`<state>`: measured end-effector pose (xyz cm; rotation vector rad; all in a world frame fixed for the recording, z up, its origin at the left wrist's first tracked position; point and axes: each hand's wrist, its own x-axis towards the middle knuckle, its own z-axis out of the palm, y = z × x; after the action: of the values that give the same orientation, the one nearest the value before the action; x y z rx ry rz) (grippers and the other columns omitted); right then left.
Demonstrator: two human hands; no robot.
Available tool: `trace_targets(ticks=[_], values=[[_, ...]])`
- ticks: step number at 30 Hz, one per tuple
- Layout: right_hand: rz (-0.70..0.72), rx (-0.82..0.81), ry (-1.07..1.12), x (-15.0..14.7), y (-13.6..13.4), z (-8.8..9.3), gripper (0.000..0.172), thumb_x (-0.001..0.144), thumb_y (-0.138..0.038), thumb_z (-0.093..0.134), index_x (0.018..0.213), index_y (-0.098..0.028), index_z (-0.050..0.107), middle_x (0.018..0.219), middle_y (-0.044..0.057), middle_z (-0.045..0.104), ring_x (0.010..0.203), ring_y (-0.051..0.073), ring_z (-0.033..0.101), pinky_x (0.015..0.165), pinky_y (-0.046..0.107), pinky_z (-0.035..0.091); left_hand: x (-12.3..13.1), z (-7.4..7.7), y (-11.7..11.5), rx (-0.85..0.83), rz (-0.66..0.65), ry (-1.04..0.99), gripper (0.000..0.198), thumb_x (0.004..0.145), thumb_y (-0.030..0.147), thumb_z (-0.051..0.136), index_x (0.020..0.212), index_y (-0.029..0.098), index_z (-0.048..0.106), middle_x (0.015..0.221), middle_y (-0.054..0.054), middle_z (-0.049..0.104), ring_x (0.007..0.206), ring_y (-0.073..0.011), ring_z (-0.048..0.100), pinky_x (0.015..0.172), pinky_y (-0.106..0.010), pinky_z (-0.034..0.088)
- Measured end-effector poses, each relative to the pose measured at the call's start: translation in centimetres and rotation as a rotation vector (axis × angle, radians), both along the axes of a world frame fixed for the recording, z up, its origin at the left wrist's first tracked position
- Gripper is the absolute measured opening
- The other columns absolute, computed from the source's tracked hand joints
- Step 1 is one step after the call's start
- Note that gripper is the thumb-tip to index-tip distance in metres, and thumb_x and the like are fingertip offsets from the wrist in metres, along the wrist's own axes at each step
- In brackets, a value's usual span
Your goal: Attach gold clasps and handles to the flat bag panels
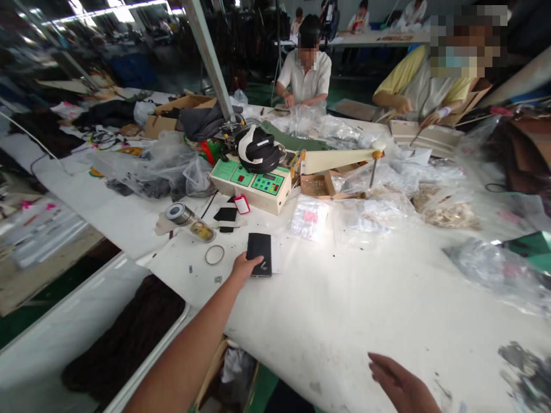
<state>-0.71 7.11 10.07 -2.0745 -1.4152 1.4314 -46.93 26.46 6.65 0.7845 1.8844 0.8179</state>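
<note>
My left hand (246,266) grips the left edge of a black notebook (260,246), thumb on its cover and the other fingers hidden. White paper (276,255) shows at the notebook's right side. Left of it on the white table (327,304) are a ring of tape (214,254) and a clear bottle with yellow contents (201,229). Near the table's front edge, at the lower right, my right hand (398,381) is held with its fingers stretched out and nothing in it.
Behind the notebook stands a green and cream machine (252,184) with a black strapped object (258,150) on top. Plastic bags (370,212) and a small cardboard box (317,186) lie to its right. Two people work across the table. A white bin (86,321) with dark material stands at the left.
</note>
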Motion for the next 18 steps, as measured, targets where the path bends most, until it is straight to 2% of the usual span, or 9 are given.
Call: trace_targets(ticks=[2,5,7,9,11,14,18], values=[[0.055,0.017,0.099,-3.0,2.6,1.3,0.055,0.084,-0.072,0.061,0.114,-0.031,0.079,0.111,0.007,0.078,0.106,0.029,0.074,0.094,0.037,0.062,4.1,0.4,-3.1,0.029,0.0,-0.194,0.064,0.072,0.053,0.085,0.117,0.009,0.07,0.11,-0.017,0.078,0.097,-0.0305,0.075,0.088,-0.043,0.061],[0.102,0.088,0.268,-6.8,6.4,3.1,0.053,0.09,-0.062,0.058,0.121,-0.023,0.076,0.115,0.009,0.076,0.104,0.026,0.071,0.098,0.038,0.057,10.2,1.0,-7.6,0.063,0.007,-0.385,0.077,0.069,0.06,0.086,0.124,0.009,0.068,0.117,-0.017,0.076,0.098,-0.0304,0.075,0.09,-0.044,0.061],[0.059,0.095,0.353,-8.4,8.4,3.4,0.051,0.091,-0.055,0.059,0.125,-0.019,0.075,0.117,0.01,0.075,0.103,0.025,0.071,0.098,0.038,0.056,13.7,1.2,-10.0,0.079,0.02,-0.45,0.079,0.071,0.059,0.087,0.129,0.009,0.066,0.121,-0.017,0.075,0.101,-0.0303,0.075,0.092,-0.044,0.061],[-0.006,0.058,0.371,-9.2,9.8,2.7,0.05,0.091,-0.047,0.061,0.13,-0.016,0.072,0.115,0.01,0.076,0.103,0.024,0.07,0.1,0.037,0.054,16.5,1.2,-11.6,0.086,0.022,-0.486,0.077,0.075,0.056,0.086,0.132,0.011,0.064,0.122,-0.016,0.075,0.103,-0.0301,0.074,0.093,-0.042,0.061],[-0.052,-0.007,0.37,-9.5,10.5,1.5,0.05,0.09,-0.039,0.063,0.133,-0.014,0.069,0.107,0.009,0.076,0.097,0.022,0.07,0.094,0.036,0.054,18.3,0.8,-12.7,0.086,0.004,-0.505,0.074,0.076,0.055,0.086,0.131,0.011,0.064,0.121,-0.015,0.075,0.104,-0.0302,0.074,0.093,-0.041,0.061],[-0.114,-0.129,0.384,-9.3,10.6,-0.4,0.053,0.087,-0.034,0.062,0.135,-0.011,0.066,0.101,0.009,0.075,0.088,0.02,0.068,0.077,0.031,0.054,19.5,-0.7,-13.4,0.081,-0.043,-0.495,0.072,0.078,0.055,0.083,0.132,0.012,0.062,0.123,-0.016,0.074,0.108,-0.0309,0.073,0.094,-0.042,0.06],[-0.197,-0.294,0.405,-8.8,9.8,-2.2,0.052,0.086,-0.037,0.061,0.132,-0.014,0.067,0.108,0.01,0.075,0.083,0.017,0.067,0.062,0.025,0.046,19.7,-3.3,-14.3,0.056,-0.103,-0.349,0.091,0.077,0.052,0.081,0.152,0.013,0.045,0.131,-0.02,0.069,0.117,-0.0333,0.07,0.103,-0.048,0.056]])
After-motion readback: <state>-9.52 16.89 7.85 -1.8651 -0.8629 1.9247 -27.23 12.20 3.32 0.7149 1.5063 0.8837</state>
